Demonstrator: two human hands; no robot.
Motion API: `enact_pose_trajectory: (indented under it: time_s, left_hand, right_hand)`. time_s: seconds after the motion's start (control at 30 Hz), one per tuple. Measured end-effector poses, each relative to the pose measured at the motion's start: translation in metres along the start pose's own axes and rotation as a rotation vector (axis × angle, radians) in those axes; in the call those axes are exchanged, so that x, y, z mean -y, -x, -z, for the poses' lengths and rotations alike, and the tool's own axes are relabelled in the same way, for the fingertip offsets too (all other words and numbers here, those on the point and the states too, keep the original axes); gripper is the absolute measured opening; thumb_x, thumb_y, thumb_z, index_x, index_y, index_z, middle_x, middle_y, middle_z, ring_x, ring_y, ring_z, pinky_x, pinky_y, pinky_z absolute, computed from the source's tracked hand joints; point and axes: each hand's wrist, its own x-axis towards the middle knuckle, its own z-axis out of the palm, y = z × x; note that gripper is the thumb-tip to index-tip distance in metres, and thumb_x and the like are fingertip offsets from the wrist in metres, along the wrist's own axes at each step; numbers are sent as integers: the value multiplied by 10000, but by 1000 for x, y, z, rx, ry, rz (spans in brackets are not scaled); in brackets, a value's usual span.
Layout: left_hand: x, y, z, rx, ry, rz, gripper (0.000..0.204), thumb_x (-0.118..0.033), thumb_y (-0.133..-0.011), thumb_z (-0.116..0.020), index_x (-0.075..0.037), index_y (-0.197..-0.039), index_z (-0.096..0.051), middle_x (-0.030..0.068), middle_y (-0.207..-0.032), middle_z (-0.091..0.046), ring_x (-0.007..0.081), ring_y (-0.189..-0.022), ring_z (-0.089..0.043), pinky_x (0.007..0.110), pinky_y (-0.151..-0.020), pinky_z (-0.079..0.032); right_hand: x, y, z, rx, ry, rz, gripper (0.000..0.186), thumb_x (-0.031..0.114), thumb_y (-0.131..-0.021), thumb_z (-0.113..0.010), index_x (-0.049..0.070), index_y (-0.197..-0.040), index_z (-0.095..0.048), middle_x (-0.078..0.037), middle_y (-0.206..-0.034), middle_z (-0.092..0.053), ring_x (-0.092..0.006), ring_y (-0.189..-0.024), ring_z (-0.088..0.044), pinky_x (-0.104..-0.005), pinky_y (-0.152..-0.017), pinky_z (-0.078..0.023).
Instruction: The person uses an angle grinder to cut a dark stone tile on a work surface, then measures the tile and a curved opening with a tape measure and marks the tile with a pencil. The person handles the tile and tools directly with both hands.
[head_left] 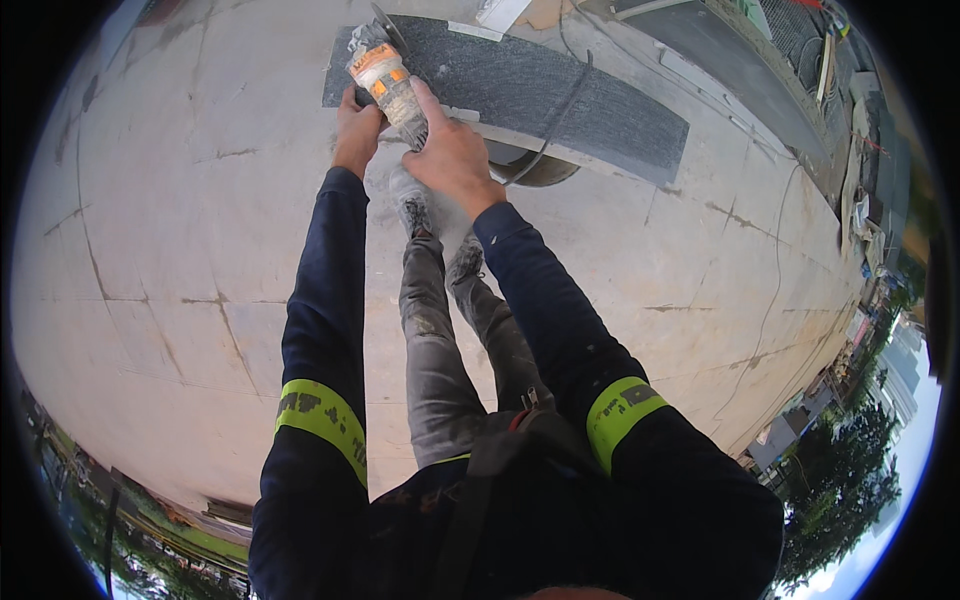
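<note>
Outdoor site, pale cracked concrete floor (pixel 220 250) around dk grey slab (pixel 490 80); cable (pixel 573 98) crosses slab, trees (pixel 840 490) well to its R. Dusty angle grinder (pixel 385 80) at slab's L end, disc end fwd, tail twd person; long axis approx. crosswise to slab, leaning L. R hand (pixel 450 158) grasps its body; L hand (pixel 357 135) close alongside, can't tell if gripping.

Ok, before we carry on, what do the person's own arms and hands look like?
Both sleeves are long and dark navy, each with a bright yellow-green band marked by dark, worn-looking patches. The left hand and right hand are gloveless.
</note>
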Motion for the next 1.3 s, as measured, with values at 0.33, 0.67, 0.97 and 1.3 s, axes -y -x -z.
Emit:
enact_pose_trajectory:
  time_s: [0.33, 0.67, 0.97, 1.3]
  left_hand:
    - [-4, 8, -7, -4, 18, -7, 649, 160, -876, -559, 41, -1496, -411, 226, -1315, -632, 349, -1108, -731, 458, -892, -684]
    - [-3, 11, -9, 12, 34, -27, 735, 142, -865, -622, 73, -1541, -342, 239, -1326, -629, 355, -1105, -733, 437, -874, -686]
    - [-7, 16, -15, 20, 69, -21, 708, 132, -859, -668, 74, -1503, -379, 229, -1308, -643, 332, -1068, -745, 427, -864, -684]
    - [-14, 17, -8, -92, -112, 44, 680, 54, -858, -744, 150, -1425, -381, 259, -1262, -631, 312, -1077, -733, 414, -868, -679]
  right_hand:
    - [-1, -18, -4, -43, -22, 52, 1086, 201, -760, -780, 272, -1691, -224, -253, -1028, -761, -467, -996, -732, -522, -905, -574]
    - [9, -33, -3, -35, -17, 22, 1063, 205, -763, -793, 281, -1679, -258, -264, -1067, -756, -468, -1027, -734, -531, -894, -584]
    - [6, -32, -2, -39, -3, 24, 1068, 197, -765, -787, 256, -1685, -249, -263, -1071, -755, -468, -1027, -735, -522, -903, -587]
    - [0, 1, -1, -62, -18, 83, 1078, 164, -751, -765, 215, -1689, -237, -267, -1067, -755, -466, -1010, -731, -516, -902, -575]
